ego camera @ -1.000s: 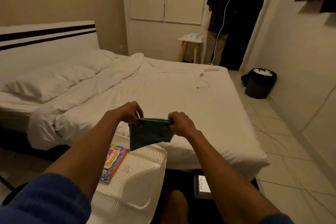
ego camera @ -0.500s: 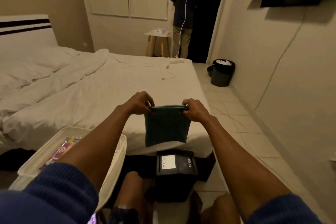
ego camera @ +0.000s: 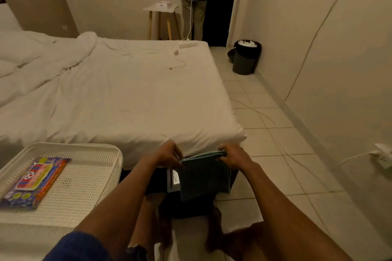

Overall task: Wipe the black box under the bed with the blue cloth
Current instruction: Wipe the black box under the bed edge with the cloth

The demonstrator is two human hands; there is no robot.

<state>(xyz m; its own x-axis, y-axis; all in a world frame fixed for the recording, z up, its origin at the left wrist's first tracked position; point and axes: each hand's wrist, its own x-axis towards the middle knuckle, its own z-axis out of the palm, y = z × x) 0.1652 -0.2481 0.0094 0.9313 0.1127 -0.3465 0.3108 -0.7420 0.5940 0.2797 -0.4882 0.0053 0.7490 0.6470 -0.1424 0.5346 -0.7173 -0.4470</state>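
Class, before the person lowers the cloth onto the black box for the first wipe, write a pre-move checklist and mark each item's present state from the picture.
1. Blue cloth gripped at both top corners by left hand and right hand: ok.
2. Cloth folded flat, hanging without trailing ends: ok.
3. Black box in view below the bed edge: ok, though the cloth hides much of it.
4. Cloth touching the box: cannot tell; it hangs in front.
5. White basket apart from the box, to its left: ok.
6. Box top free of loose items: cannot tell, mostly covered.
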